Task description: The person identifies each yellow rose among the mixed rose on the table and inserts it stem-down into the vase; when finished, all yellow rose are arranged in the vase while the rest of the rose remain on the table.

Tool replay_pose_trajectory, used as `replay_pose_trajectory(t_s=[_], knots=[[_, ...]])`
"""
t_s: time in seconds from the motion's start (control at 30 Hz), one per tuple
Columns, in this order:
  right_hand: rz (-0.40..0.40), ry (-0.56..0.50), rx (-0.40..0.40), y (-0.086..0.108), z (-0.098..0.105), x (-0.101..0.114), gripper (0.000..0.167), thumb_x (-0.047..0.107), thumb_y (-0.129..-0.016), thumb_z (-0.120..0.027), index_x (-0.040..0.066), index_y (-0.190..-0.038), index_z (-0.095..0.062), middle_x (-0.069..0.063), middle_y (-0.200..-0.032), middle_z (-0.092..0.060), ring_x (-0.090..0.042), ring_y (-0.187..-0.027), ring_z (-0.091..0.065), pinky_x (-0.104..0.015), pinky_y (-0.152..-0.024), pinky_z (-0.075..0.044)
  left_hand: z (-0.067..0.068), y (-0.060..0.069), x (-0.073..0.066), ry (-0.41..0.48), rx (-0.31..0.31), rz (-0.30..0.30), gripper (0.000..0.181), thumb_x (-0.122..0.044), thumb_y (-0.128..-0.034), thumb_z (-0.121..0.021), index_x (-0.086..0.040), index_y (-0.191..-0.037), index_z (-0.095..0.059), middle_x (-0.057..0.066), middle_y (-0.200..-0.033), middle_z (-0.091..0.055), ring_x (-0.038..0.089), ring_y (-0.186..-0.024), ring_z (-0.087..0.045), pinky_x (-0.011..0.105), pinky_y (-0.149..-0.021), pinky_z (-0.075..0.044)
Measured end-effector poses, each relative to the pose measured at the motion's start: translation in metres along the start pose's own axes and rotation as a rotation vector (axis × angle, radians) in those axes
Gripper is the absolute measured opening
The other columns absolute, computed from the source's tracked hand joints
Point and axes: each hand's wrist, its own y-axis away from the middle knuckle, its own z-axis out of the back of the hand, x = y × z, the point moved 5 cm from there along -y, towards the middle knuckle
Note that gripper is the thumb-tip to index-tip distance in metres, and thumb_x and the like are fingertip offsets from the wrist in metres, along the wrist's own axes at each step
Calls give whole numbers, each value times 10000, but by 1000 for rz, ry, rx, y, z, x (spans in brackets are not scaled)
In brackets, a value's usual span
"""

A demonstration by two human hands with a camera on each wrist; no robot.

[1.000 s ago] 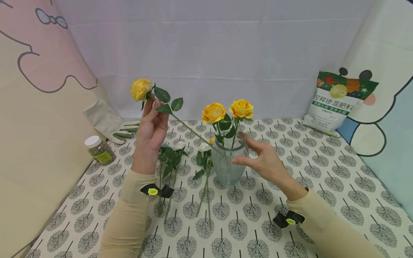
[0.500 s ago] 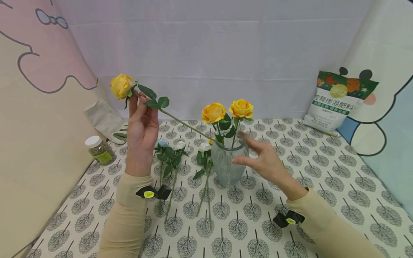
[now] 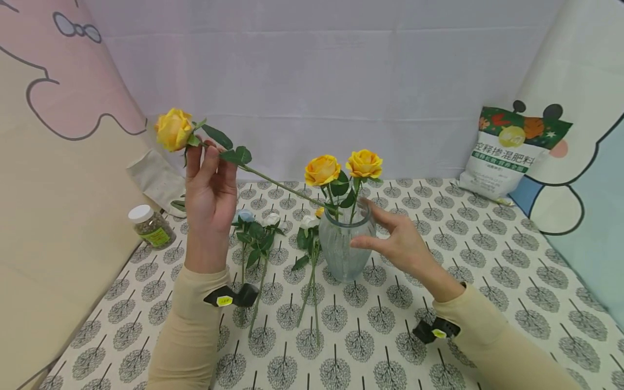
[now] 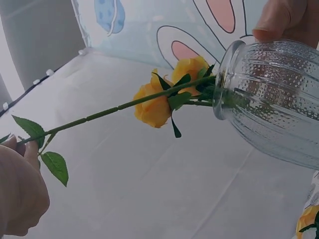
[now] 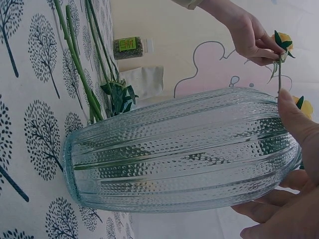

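Worktop [image 3: 380, 360]: tree-printed cloth, pale drapes [image 3: 312, 76] behind, printed bag [image 3: 502, 162] at the far right.
Vase [image 3: 343, 257]: clear ribbed glass, upright, with two yellow roses [image 3: 323, 171] in it.
Jar [image 3: 155, 234]: white lid, brown granules inside.
Left hand [image 3: 210, 203]: pinches the third rose [image 3: 174, 130] near its bloom; the stem slants to the vase's mouth.
Right hand [image 3: 402, 244]: curled round the vase's neck.
Hard to see: whether that stem's tip is inside; a yellow bloom [image 3: 319, 212], mostly behind the vase.

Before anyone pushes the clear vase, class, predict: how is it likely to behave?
The vase looks like glass, so it is probably fragile. It narrows toward the bottom, so a push up high might tip it. Its surface looks ribbed and dimpled, so it may not be very slippery.
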Motion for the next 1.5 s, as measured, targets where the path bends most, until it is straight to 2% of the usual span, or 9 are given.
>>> replay_pose_trajectory(t_s=[0.1, 0.33, 0.6, 0.77, 1.0, 1.23, 1.5], knots=[[-6, 3, 1, 0, 0, 0, 856, 253, -825, -837, 160, -1540, -375, -103, -1525, -406, -353, -1420, -364, -505, -1172, -286, -3, 4, 2, -10, 23, -1, 293, 211, -731, -745, 51, -975, -720, 185, -928, -670, 316, -766, -699, 428, -768, -615], [0, -11, -1, 0, 0, 0, 853, 243, -822, -839, 165, -1537, -381, -95, -1527, -405, -344, -1422, -362, -494, -1175, -283, -6, 9, 9, -88, 47, 24, 238, 198, -732, -763, 35, -899, -718, 160, -888, -694, 279, -759, -695, 389, -711, -626], [17, -3, -5, 0, 0, 1, 852, 248, -822, -839, 149, -1535, -384, -97, -1520, -416, -337, -1419, -369, -488, -1173, -288, -12, 18, 16, -200, 122, -6, 217, 202, -767, -747, 40, -888, -669, 155, -899, -647, 264, -803, -693, 352, -713, -626], [23, -3, -4, 0, 0, 1, 853, 241, -823, -839, 137, -1535, -382, -93, -1521, -418, -331, -1418, -371, -481, -1173, -289, -12, 23, 21, -252, 140, -14, 225, 173, -749, -782, 39, -897, -678, 150, -888, -644, 252, -807, -687, 331, -700, -625], [23, -6, 3, 0, 0, 1, 854, 235, -825, -838, 127, -1537, -379, -93, -1528, -411, -333, -1422, -365, -484, -1174, -289, -12, 30, 31, -299, 190, 29, 209, 118, -757, -808, 40, -920, -704, 131, -886, -666, 236, -823, -671, 293, -721, -612], [27, -2, 0, 0, 0, 1, 855, 226, -824, -839, 108, -1534, -379, -102, -1522, -415, -329, -1421, -368, -480, -1174, -292, -7, 29, 38, -332, 195, 52, 217, 86, -756, -824, 8, -922, -707, 117, -884, -674, 229, -820, -665, 278, -736, -602], [27, -5, -4, 0, 1, 2, 863, 217, -818, -842, 105, -1533, -374, -106, -1528, -399, -332, -1419, -370, -476, -1172, -295, 3, 24, 46, -350, 152, 96, 246, 57, -731, -850, -7, -933, -725, 107, -897, -683, 215, -844, -668, 292, -786, -606]])
